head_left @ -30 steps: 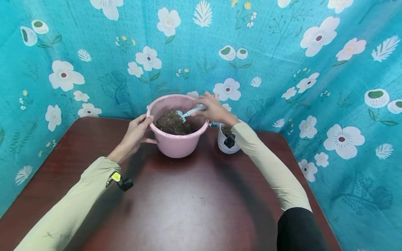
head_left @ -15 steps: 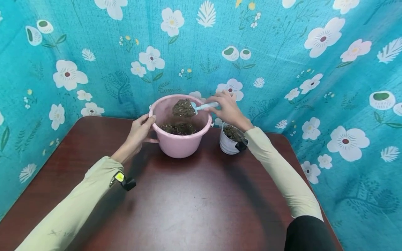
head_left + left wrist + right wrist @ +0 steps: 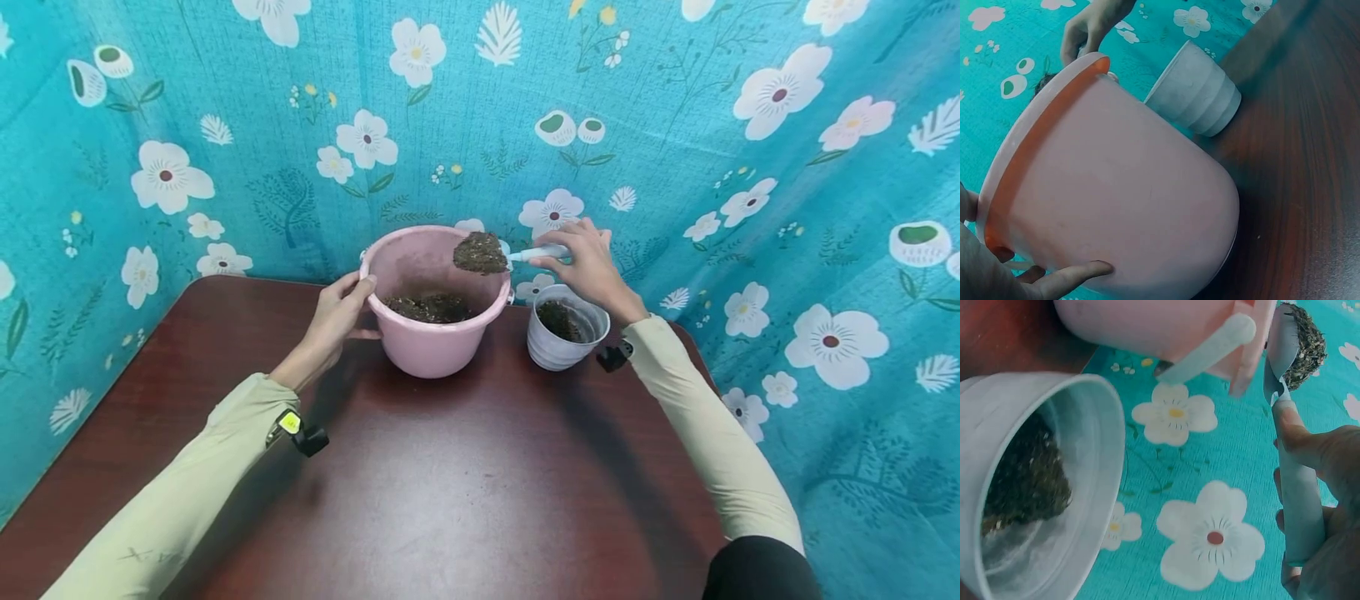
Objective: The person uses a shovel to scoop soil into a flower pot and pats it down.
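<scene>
A pink bucket [image 3: 431,350] with dark soil [image 3: 427,307] at its bottom stands toward the back of the table. My left hand [image 3: 330,325] grips its left rim, thumb over the edge and fingers against the outer wall, as the left wrist view also shows. With my right hand [image 3: 592,265] I hold a light blue garden trowel [image 3: 1297,487] by its handle. Its blade carries a heaped load of soil [image 3: 481,253] over the bucket's right rim. Just below and right of the trowel sits a white ribbed flowerpot [image 3: 558,350], partly filled with soil [image 3: 1029,478].
The dark reddish-brown wooden table [image 3: 450,483] reaches forward from the bucket and the pot. Close behind it hangs a teal floral curtain [image 3: 465,108], which also runs along both sides. A white handle [image 3: 1213,347] is attached at the bucket's right side.
My right hand has lifted the trowel out of the bucket's soil with a full load and moved it rightward to the rim. The left hand keeps its grip on the bucket.
</scene>
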Demonstrator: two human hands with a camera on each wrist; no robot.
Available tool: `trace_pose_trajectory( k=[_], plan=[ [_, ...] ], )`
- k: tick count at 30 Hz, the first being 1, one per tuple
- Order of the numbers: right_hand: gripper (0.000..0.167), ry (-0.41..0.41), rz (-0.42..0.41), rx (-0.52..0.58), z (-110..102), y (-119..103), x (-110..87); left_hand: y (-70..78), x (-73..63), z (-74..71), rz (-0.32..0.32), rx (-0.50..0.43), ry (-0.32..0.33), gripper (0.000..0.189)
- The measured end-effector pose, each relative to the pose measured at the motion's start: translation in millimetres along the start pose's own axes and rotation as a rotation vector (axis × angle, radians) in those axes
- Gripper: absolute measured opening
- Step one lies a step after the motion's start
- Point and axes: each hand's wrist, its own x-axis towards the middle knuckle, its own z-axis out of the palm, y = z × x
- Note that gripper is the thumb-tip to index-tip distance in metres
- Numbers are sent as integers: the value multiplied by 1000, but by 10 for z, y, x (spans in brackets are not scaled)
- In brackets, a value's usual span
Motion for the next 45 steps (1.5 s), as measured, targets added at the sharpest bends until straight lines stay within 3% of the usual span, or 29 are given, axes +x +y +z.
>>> trace_pose_trajectory(
  k=[11,19,26,35,45],
  plan=[
    [27,8,105,-38,-273,274,-323,9,38,56,6,-1,-10,55],
    [27,-3,147,-34,-408,449,-491,-13,-34,5,0,22,4,57],
    [25,-6,178,-99,-506,628,-707,-11,-33,-1,13,20,2,56],
    [23,79,78,-239,-460,787,-939,-4,-33,-12,10,26,0,57],
    [12,213,-161,-486,-457,791,-1031,-22,-11,4,13,15,-9,58]
  ],
)
